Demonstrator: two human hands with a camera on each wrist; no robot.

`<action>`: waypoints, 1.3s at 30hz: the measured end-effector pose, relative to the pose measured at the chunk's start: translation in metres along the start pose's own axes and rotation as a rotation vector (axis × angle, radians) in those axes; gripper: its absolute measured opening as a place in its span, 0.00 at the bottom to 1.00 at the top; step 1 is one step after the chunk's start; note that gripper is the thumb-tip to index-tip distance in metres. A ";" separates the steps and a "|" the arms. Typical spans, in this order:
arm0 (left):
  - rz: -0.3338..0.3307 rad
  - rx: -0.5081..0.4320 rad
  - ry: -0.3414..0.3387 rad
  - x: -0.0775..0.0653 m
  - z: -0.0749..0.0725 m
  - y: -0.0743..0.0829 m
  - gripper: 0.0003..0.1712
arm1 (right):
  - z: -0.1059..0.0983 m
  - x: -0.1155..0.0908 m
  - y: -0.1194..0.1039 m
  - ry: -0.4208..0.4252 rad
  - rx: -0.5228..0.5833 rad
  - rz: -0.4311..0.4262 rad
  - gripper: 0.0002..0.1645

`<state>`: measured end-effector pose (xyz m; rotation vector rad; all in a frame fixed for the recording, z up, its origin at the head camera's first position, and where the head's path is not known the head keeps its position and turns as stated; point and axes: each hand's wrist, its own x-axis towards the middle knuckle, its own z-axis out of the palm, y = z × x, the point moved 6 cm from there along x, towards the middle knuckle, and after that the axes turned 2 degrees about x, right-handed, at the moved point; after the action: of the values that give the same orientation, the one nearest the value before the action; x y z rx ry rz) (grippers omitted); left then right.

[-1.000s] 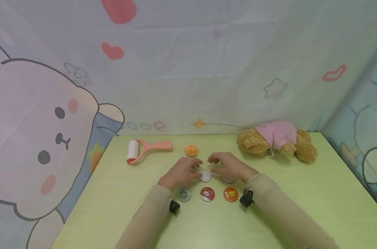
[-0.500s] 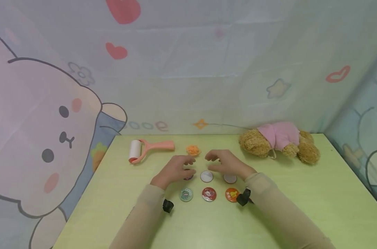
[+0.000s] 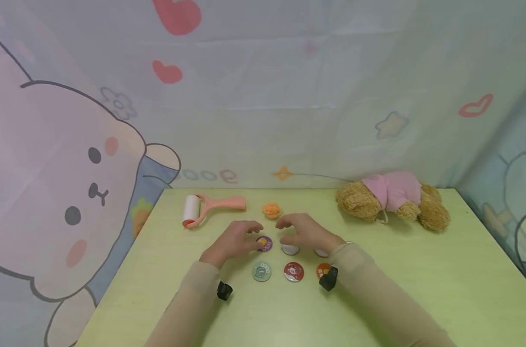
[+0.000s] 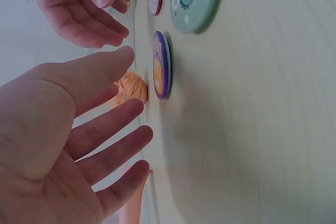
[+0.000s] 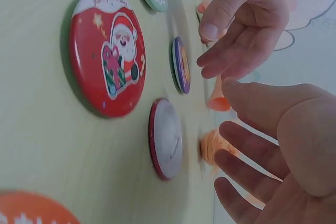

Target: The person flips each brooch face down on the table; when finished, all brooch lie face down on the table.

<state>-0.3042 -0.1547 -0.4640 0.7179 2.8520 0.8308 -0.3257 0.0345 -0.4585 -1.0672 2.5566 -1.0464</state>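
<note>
Though apart, purple badge (image 4: 162, 66) near fingers (image 4: 118, 148)

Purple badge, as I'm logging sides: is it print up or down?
Print up: the purple badge shows its yellow design in the head view.

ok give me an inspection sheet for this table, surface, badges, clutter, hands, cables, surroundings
Surface: light green table, badges lying flat.
Job's things: purple badge, teal badge, red badge, orange badge picture up; two white-faced badges.
Clutter: pink-handled roller, orange fuzzy ball, plush toy, all toward the far edge.
Hands: left hand beside the purple badge, right hand by a white-faced one; both holding nothing.
Cables: nothing seen.
Surroundings: printed fabric backdrop behind the table.
</note>
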 end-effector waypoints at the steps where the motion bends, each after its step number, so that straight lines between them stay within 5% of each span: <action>1: 0.003 0.004 0.001 -0.001 0.000 -0.001 0.24 | 0.002 0.001 -0.002 -0.002 -0.008 0.001 0.23; 24: 0.085 0.069 0.027 -0.011 -0.001 -0.010 0.27 | 0.032 0.023 -0.009 -0.083 -0.063 0.054 0.30; 34: -0.004 0.065 0.007 -0.006 0.005 -0.015 0.28 | 0.036 0.026 -0.005 -0.072 -0.055 0.067 0.31; 39: 0.009 0.069 0.008 -0.005 0.006 -0.013 0.28 | 0.039 0.026 -0.004 -0.071 -0.073 0.044 0.31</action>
<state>-0.3040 -0.1635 -0.4765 0.7367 2.8997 0.7409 -0.3270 -0.0064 -0.4820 -1.0413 2.5674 -0.8951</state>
